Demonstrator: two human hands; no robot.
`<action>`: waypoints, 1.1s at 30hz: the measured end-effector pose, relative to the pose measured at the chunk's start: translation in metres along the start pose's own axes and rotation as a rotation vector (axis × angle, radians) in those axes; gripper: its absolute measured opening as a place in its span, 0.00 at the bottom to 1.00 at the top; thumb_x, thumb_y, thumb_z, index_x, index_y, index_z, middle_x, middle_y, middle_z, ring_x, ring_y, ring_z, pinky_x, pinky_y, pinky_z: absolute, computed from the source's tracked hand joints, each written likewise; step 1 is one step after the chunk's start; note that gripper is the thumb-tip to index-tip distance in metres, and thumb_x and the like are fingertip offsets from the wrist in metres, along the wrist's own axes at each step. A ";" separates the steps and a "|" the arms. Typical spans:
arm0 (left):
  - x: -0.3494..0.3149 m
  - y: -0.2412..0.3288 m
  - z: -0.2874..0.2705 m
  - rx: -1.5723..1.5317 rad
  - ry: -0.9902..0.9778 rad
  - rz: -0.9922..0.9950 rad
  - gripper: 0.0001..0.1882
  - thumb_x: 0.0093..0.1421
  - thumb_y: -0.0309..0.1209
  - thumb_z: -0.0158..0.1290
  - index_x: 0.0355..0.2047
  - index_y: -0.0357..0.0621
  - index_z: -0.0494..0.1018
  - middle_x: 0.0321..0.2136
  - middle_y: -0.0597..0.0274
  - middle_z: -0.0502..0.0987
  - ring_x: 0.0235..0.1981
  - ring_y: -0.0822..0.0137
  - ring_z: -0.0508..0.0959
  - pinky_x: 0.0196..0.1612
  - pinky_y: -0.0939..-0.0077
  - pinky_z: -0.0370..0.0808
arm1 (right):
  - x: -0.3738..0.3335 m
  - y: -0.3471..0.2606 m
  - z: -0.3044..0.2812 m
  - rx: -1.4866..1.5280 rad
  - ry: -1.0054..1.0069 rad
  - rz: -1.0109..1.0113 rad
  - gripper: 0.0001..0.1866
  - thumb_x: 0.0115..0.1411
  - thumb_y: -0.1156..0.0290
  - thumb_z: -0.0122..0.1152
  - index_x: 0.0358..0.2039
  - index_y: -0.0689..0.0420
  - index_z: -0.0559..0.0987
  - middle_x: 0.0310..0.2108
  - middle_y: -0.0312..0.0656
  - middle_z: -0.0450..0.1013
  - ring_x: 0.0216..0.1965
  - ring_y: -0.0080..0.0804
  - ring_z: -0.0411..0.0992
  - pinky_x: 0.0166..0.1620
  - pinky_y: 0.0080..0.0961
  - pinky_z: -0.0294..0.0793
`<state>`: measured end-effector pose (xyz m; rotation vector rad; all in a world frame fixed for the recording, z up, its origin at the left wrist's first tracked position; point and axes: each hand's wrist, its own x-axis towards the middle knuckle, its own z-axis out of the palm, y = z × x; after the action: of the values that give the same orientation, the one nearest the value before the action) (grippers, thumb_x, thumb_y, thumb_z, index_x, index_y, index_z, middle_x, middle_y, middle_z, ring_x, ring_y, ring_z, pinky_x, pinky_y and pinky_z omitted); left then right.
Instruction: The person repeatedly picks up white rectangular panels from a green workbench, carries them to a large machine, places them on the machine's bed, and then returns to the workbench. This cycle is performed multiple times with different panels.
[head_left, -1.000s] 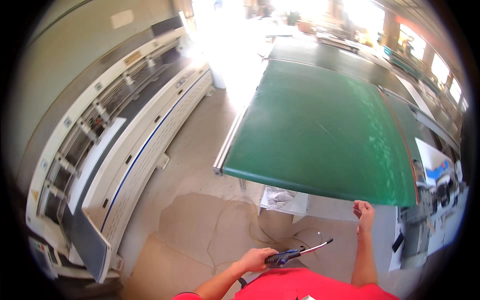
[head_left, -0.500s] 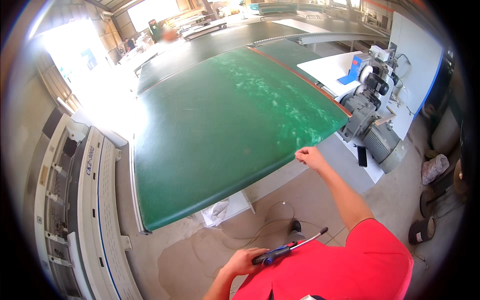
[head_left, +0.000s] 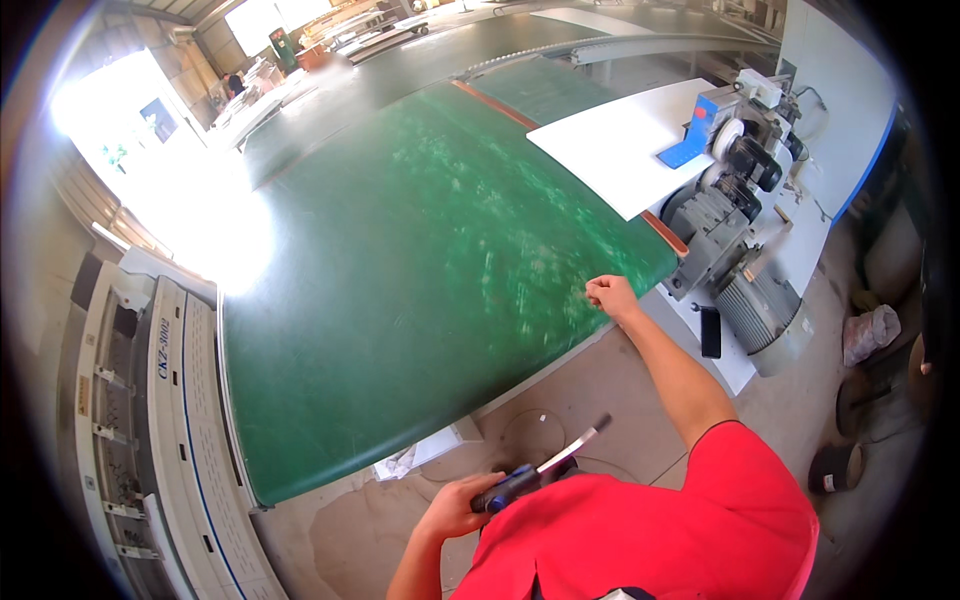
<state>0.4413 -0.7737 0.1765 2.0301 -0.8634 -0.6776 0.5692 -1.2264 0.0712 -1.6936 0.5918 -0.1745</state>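
Observation:
In front of me stretches a broad green conveyor belt [head_left: 370,290], its right half streaked with pale dust. My right hand [head_left: 612,296] hovers over the belt's near right edge with its fingers curled closed; what they hold, if anything, is too small to make out. Down by my waist, my left hand [head_left: 455,508] grips the black and blue handle of an air blow gun [head_left: 520,484]. Its silver nozzle tilts up to the right and ends in a dark tip. A white panel [head_left: 625,140] juts over the belt's right side from the machine there.
On the right stands a machine with a grey motor [head_left: 765,305] and a blue bracket [head_left: 690,140]. A black phone [head_left: 711,332] lies beside the motor. A long white machine housing [head_left: 195,430] runs along the left. Thin hose loops [head_left: 535,425] lie on the floor.
The white panel extends farther left over the belt. My right hand reaches farther over the belt. The blow gun's nozzle points up more steeply, and the view has shifted.

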 end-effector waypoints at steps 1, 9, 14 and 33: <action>0.008 -0.007 0.000 -0.047 0.065 0.018 0.28 0.46 0.28 0.59 0.52 0.42 0.73 0.44 0.47 0.77 0.46 0.49 0.77 0.48 0.64 0.74 | 0.011 0.001 -0.003 -0.006 0.014 -0.010 0.08 0.59 0.70 0.59 0.35 0.60 0.80 0.28 0.34 0.76 0.26 0.19 0.71 0.29 0.19 0.70; 0.088 -0.065 -0.012 -0.027 0.450 -0.154 0.24 0.47 0.27 0.59 0.46 0.35 0.73 0.44 0.46 0.76 0.45 0.47 0.77 0.48 0.64 0.73 | 0.089 0.007 -0.041 -0.434 0.244 -0.179 0.20 0.55 0.67 0.62 0.47 0.61 0.78 0.36 0.43 0.79 0.35 0.33 0.77 0.41 0.27 0.75; 0.116 -0.079 -0.034 0.082 0.776 -0.336 0.25 0.45 0.27 0.60 0.46 0.32 0.72 0.43 0.46 0.74 0.45 0.47 0.75 0.47 0.63 0.73 | 0.165 0.004 -0.054 -0.775 0.255 -0.195 0.30 0.56 0.62 0.61 0.58 0.56 0.69 0.54 0.49 0.69 0.55 0.43 0.68 0.56 0.36 0.68; 0.480 -0.105 -0.181 0.249 0.820 -0.649 0.24 0.47 0.25 0.50 0.48 0.37 0.66 0.38 0.46 0.74 0.40 0.45 0.75 0.44 0.57 0.70 | 0.383 -0.014 -0.095 -1.042 0.303 -0.485 0.32 0.55 0.56 0.61 0.57 0.58 0.69 0.64 0.50 0.56 0.66 0.48 0.51 0.66 0.47 0.47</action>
<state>0.9032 -1.0116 0.1099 2.5167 0.2153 -0.0029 0.8605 -1.4892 0.0259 -2.8488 0.5053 -0.5427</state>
